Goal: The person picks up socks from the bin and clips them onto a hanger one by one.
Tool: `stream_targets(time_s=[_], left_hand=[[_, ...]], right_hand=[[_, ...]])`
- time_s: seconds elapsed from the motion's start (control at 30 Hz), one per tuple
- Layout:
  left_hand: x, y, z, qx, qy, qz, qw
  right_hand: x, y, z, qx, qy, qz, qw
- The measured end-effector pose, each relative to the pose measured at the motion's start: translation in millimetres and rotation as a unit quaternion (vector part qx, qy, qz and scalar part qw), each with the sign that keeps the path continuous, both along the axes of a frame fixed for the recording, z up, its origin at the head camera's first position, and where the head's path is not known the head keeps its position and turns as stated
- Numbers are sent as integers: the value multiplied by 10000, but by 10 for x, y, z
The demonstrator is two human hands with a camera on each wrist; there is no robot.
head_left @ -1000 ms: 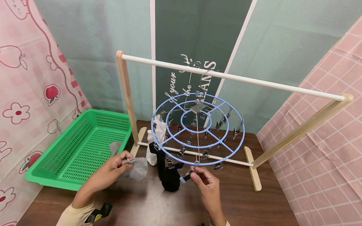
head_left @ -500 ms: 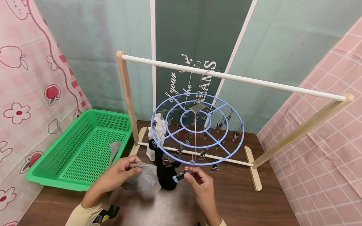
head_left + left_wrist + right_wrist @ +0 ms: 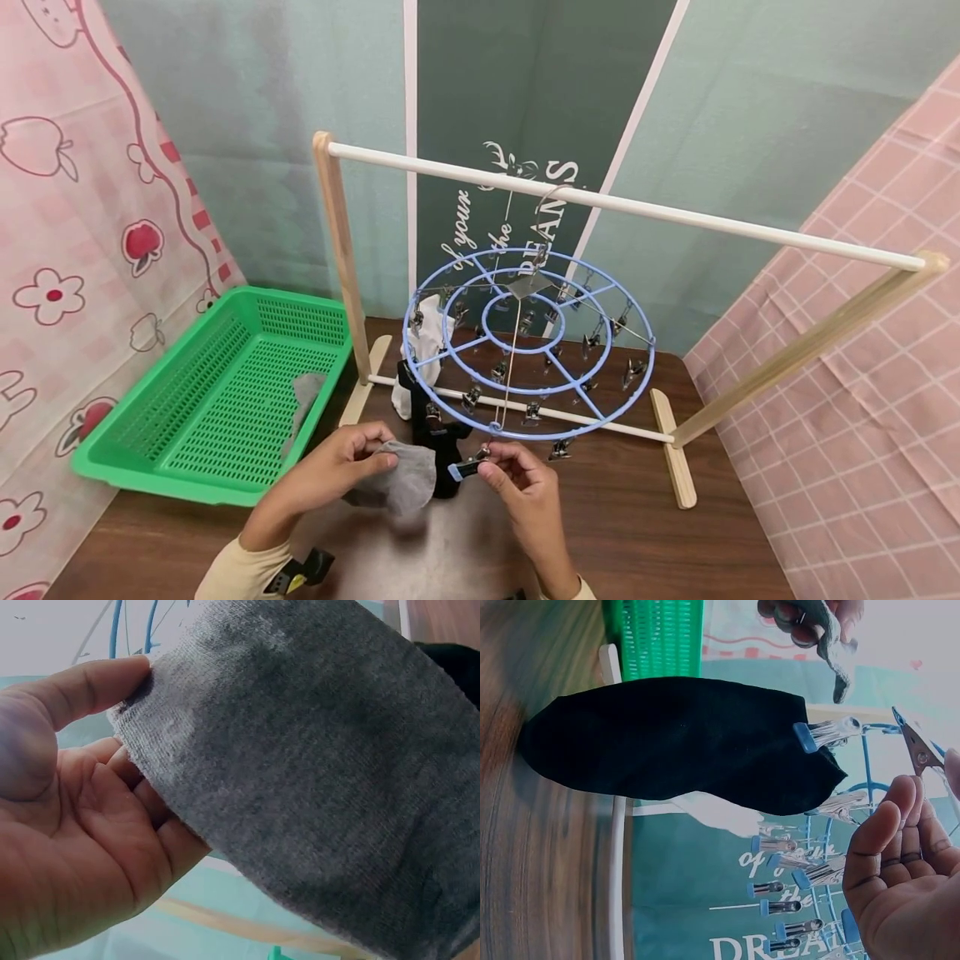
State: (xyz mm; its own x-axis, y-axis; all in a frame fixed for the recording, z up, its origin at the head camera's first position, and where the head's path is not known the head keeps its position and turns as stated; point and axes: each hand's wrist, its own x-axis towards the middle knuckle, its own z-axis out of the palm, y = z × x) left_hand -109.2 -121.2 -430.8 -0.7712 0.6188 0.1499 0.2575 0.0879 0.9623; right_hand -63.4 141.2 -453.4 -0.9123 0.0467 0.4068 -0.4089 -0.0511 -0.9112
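My left hand (image 3: 341, 467) pinches a grey sock (image 3: 411, 483) by its edge between thumb and fingers; in the left wrist view the sock (image 3: 315, 765) spreads out from the fingertips. My right hand (image 3: 531, 496) holds a metal clip (image 3: 468, 468) with blue tips, which hangs from the front of the blue round drying hanger (image 3: 517, 435). Sock and clip are close but apart. A black sock (image 3: 682, 742) hangs from a neighbouring clip (image 3: 829, 735), partly behind the grey sock in the head view. Further back hangs something white (image 3: 427, 337), likely a sock.
A wooden stand with a white top rail (image 3: 637, 207) carries the hanger. Several more clips (image 3: 532, 411) dangle from its rings. At left is a green basket (image 3: 172, 487) with another grey piece of cloth (image 3: 306, 396) inside. Curtains enclose the brown table (image 3: 637, 550).
My left hand has moved right with the grey sock, nearer to the clip. My right hand has drawn the clip slightly left, and the round hanger has turned a little.
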Motion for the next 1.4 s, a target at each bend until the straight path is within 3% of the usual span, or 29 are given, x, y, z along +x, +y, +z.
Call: stream_targets(time_s=[0.23, 0.67, 0.93, 1.4], left_hand=[[13, 62, -17, -65, -73, -61, 9999], [0, 129, -124, -104, 167, -299, 9994], [0, 174, -115, -110, 54, -279, 9995], [-9, 210, -90, -69, 147, -255, 9995]], right_hand=[[10, -34, 26, 89, -116, -7, 9999], [-5, -114, 53, 104, -267, 48, 9996], [1, -122, 61, 39, -312, 15, 9995], [11, -100, 58, 147, -250, -218, 9993]])
